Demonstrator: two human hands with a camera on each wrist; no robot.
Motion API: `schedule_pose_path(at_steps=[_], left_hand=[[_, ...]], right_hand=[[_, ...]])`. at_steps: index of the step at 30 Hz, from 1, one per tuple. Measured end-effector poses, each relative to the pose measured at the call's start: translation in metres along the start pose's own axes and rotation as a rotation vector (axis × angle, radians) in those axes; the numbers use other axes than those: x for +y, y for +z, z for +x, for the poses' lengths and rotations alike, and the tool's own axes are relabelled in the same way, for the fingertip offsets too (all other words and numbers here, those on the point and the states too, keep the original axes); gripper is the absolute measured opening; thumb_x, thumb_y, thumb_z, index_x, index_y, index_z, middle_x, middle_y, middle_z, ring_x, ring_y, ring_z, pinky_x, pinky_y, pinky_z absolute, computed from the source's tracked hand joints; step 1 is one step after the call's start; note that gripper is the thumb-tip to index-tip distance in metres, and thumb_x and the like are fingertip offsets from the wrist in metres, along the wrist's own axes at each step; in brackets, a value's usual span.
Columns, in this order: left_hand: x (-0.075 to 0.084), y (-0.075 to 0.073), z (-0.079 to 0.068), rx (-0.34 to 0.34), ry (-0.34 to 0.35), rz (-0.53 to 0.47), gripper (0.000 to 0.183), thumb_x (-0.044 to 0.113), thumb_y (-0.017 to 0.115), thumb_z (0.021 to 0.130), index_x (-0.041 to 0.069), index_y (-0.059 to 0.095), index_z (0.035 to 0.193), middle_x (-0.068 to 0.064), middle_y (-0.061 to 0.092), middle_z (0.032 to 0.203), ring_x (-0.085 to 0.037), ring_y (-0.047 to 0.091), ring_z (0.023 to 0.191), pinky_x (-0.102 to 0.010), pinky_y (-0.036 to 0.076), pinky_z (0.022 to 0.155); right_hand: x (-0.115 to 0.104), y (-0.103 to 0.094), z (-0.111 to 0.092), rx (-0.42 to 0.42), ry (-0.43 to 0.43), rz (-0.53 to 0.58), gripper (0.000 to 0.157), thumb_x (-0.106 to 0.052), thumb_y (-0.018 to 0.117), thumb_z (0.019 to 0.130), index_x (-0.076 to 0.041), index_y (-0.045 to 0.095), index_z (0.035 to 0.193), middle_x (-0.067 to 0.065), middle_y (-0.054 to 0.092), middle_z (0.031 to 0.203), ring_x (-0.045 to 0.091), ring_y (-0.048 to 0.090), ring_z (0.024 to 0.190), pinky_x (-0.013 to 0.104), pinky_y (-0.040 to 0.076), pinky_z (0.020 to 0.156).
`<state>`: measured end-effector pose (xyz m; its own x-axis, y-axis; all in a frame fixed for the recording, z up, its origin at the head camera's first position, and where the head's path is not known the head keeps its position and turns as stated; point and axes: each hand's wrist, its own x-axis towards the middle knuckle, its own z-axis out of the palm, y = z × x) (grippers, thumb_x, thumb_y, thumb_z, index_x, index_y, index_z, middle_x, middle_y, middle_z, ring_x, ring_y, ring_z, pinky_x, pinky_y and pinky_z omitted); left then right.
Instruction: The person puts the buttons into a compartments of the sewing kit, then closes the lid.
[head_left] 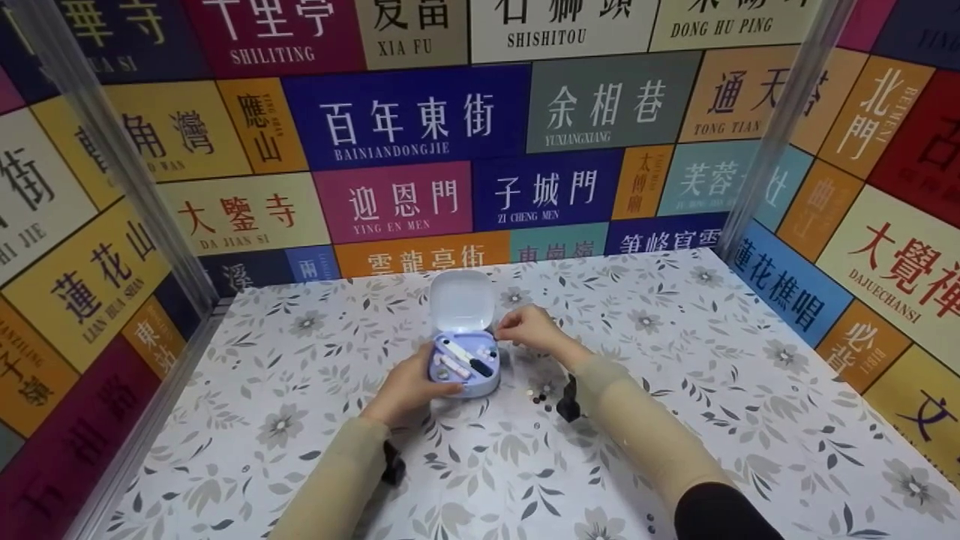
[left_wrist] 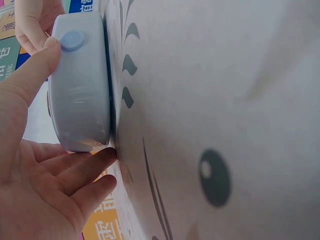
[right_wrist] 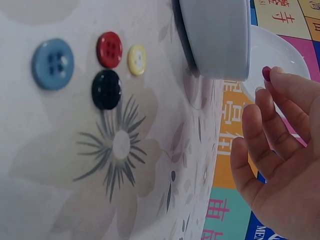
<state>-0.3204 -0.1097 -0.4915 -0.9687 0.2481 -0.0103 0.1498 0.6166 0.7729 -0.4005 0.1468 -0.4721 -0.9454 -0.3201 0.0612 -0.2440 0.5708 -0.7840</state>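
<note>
A small pale-blue case point(head_left: 480, 388) stands on the table, its white hinged lid point(head_left: 462, 300) raised at the back. Inside lie a pale rod-shaped piece point(head_left: 454, 349), a black piece point(head_left: 480, 366) and several tiny items. My left hand point(head_left: 405, 386) grips the case from the left, thumb at the front rim beside a round blue catch point(left_wrist: 72, 40), fingers against the side wall. Close to the right of the open lid, my right hand point(head_left: 534, 330) pinches a small dark red button point(right_wrist: 266, 73) between thumb and forefinger, higher than the case's rim in the right wrist view.
Right of the case, loose buttons lie on the flower-patterned tabletop point(head_left: 285, 352): a blue one point(right_wrist: 52, 64), a red one point(right_wrist: 109, 50), a yellow one point(right_wrist: 136, 60) and a black one point(right_wrist: 106, 90). Panels with coloured signs point(head_left: 409, 116) enclose the table's back and sides.
</note>
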Motion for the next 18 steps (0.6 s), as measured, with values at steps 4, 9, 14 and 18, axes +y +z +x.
schedule_pose_path(at_steps=[4, 9, 14, 18], left_hand=[[0.0, 0.0, -0.001, 0.003, -0.006, -0.003, 0.108, 0.046, 0.085, 0.069, 0.011, 0.028, 0.153, -0.012, 0.042, 0.149, -0.032, 0.04, 0.134, -0.049, 0.026, 0.113], [0.001, 0.0, 0.0, -0.005, -0.024, -0.017, 0.109, 0.048, 0.084, 0.068, 0.015, 0.027, 0.154, -0.009, 0.04, 0.15, -0.03, 0.037, 0.136, -0.048, 0.024, 0.114], [0.001, 0.0, 0.0, 0.0, -0.034, -0.026, 0.109, 0.049, 0.085, 0.067, 0.018, 0.027, 0.154, -0.007, 0.04, 0.151, -0.028, 0.037, 0.136, -0.048, 0.023, 0.114], [-0.001, 0.001, 0.0, 0.004, -0.004, -0.011, 0.106, 0.045, 0.085, 0.069, 0.013, 0.029, 0.153, -0.011, 0.044, 0.147, -0.03, 0.041, 0.133, -0.047, 0.027, 0.113]], right_hand=[[-0.002, 0.002, 0.0, -0.005, 0.011, 0.007, 0.011, -0.017, 0.074, 0.085, -0.007, 0.075, 0.089, 0.001, 0.071, 0.085, 0.024, 0.065, 0.075, 0.026, 0.052, 0.062], [-0.002, 0.004, 0.001, -0.001, 0.009, 0.012, 0.009, -0.016, 0.074, 0.085, -0.008, 0.076, 0.09, 0.0, 0.07, 0.085, 0.025, 0.065, 0.078, 0.026, 0.053, 0.063], [-0.002, 0.007, 0.003, 0.011, 0.004, 0.006, 0.008, -0.014, 0.074, 0.084, -0.008, 0.076, 0.089, 0.0, 0.071, 0.084, 0.018, 0.062, 0.073, 0.025, 0.052, 0.062], [-0.001, 0.011, 0.004, 0.015, 0.015, 0.007, 0.008, -0.014, 0.075, 0.083, -0.008, 0.076, 0.087, 0.0, 0.07, 0.082, 0.017, 0.062, 0.07, 0.024, 0.051, 0.06]])
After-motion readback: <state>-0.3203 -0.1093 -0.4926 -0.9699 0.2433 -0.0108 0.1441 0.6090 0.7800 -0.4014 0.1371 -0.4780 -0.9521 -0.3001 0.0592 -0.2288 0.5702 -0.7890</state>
